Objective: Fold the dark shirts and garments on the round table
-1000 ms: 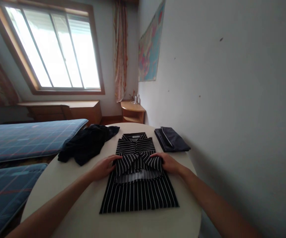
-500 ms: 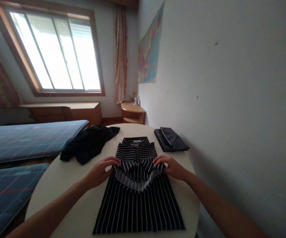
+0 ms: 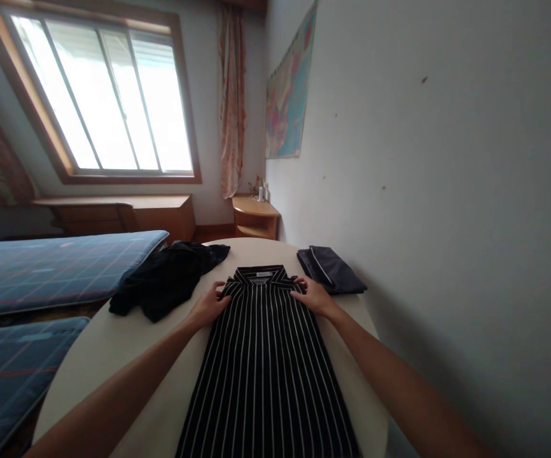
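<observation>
A black shirt (image 3: 266, 369) with thin white stripes lies lengthwise on the pale round table (image 3: 161, 362), its collar (image 3: 262, 275) at the far end. Its vertical-striped cloth now lies flat up to just below the collar, and its near end runs out of the frame. My left hand (image 3: 212, 303) is closed on the shirt's left edge by the collar. On the opposite edge, at about the same height, my right hand (image 3: 314, 296) pinches the cloth between thumb and fingers.
Crumpled dark clothing (image 3: 165, 280) lies at the table's left edge. A folded dark garment (image 3: 331, 270) rests at the back right, close to the white wall (image 3: 447, 222). Blue plaid mattresses (image 3: 56, 267) stand along the left.
Both hands have moved away from me, toward the collar, carrying the cloth's edge. The raised, sagging hem is now laid flat, covering the horizontal-striped part.
</observation>
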The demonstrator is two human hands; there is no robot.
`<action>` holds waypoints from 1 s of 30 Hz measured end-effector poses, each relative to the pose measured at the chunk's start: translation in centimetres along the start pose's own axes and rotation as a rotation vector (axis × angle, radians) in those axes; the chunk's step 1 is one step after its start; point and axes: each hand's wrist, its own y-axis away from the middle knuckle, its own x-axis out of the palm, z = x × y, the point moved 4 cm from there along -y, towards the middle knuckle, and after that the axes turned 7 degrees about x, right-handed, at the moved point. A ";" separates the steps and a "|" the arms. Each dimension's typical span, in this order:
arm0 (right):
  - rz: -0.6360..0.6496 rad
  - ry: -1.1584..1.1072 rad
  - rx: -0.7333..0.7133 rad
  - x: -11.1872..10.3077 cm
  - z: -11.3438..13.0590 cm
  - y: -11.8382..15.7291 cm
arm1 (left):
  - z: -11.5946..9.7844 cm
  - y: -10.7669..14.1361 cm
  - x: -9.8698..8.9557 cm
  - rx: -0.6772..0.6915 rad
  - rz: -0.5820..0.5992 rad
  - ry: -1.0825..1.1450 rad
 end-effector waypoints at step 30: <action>0.076 0.130 -0.272 -6.0 9.2 -3.8 | -7.1 -5.2 -4.5 -0.027 0.154 0.044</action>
